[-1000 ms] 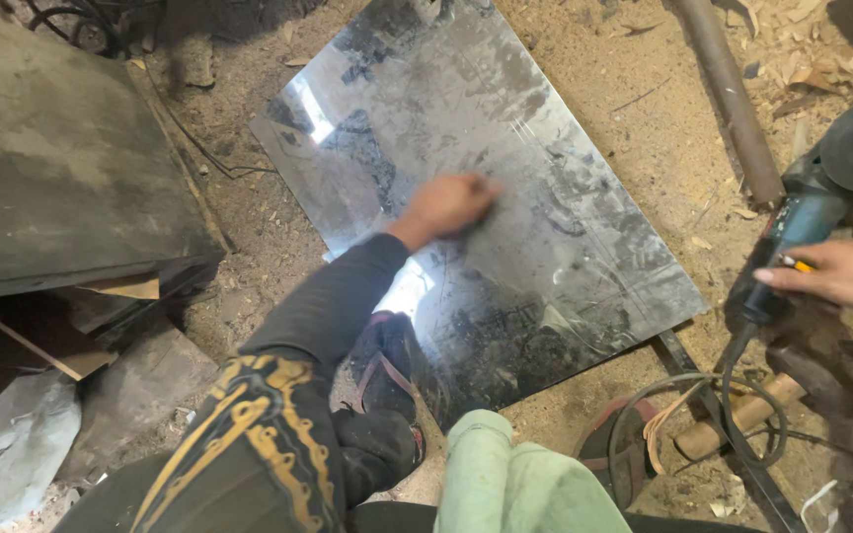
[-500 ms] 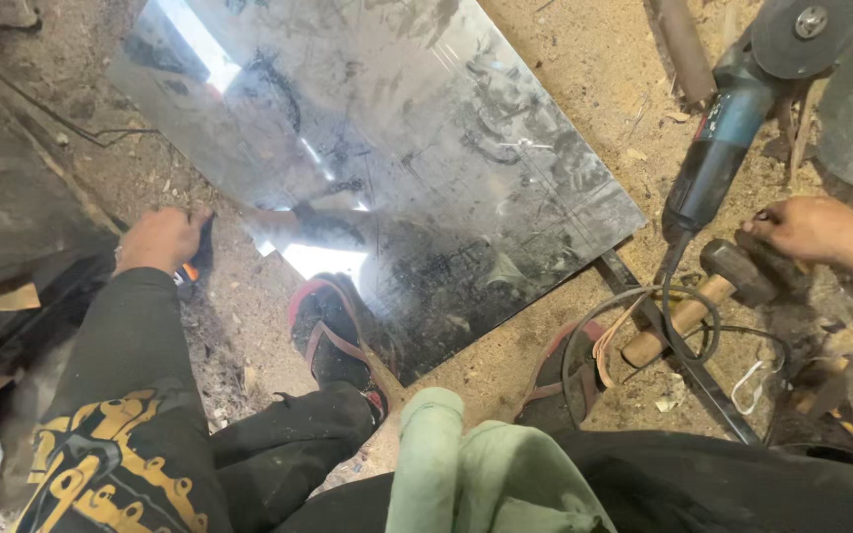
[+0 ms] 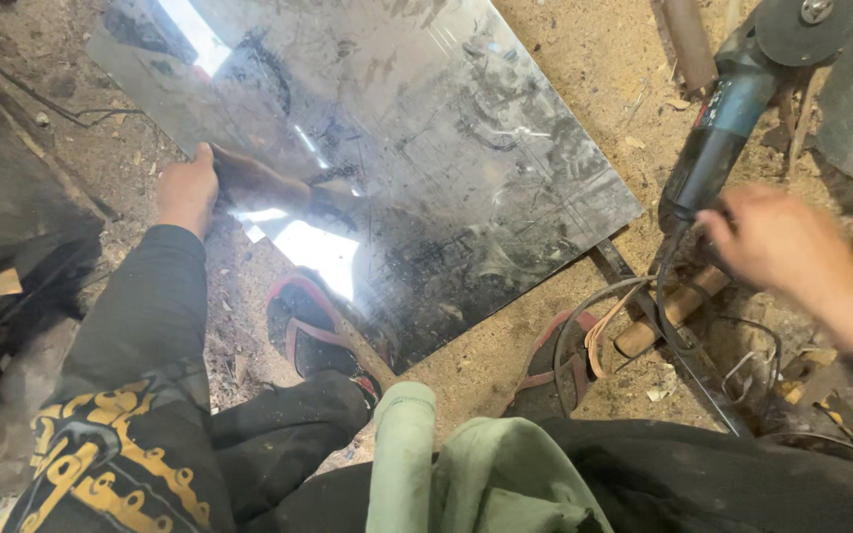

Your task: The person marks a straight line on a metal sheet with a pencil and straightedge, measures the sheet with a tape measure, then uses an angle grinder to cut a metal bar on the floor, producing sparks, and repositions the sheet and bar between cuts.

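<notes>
Your left hand [image 3: 187, 192] has its grip clamped on the near-left edge of the metal sheet [image 3: 426, 138]; the fingertips are tucked out of sight under that edge, only the back of the hand and the thumb show. Your right hand [image 3: 777, 242] sits at the tail of the angle grinder [image 3: 733, 109], just where the cable [image 3: 663, 306] leaves it; motion blur means you cannot tell whether that grip has closed on the tool or merely touches it. The sheet is grey, scuffed and mirror-bright, throwing back sky glare and your own arm, lying on the sawdust-strewn floor [image 3: 565, 286] with its far end cut off at the top. Your left arm is stretched forward in a dark sleeve [image 3: 140, 326]. The grinder's disc [image 3: 802, 30] is partly cropped. A red sandal [image 3: 308, 331] pokes under the sheet's near edge.
</notes>
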Demonstrator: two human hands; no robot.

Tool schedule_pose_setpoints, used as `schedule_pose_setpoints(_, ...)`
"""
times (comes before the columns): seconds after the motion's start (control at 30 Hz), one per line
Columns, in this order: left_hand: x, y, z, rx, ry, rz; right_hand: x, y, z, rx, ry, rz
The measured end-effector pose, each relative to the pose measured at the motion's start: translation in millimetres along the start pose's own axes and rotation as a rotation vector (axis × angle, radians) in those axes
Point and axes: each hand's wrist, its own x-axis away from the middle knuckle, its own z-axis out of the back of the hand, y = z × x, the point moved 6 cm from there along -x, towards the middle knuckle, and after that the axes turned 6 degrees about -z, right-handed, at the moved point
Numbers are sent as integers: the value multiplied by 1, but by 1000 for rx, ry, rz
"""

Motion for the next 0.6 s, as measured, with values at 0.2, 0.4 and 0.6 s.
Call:
schedule_pose_setpoints(0.2,-1,24,-9,180,160,-88,72,-83,-22,-500,519,307)
schedule_pose_setpoints(0.4,-15,42,-36,158,77,-133,68,-89,-47,-394,504,251)
schedule_pose_setpoints(0.6,-17,33,-41,304,71,-117,64,-88,-54,-365,514,295)
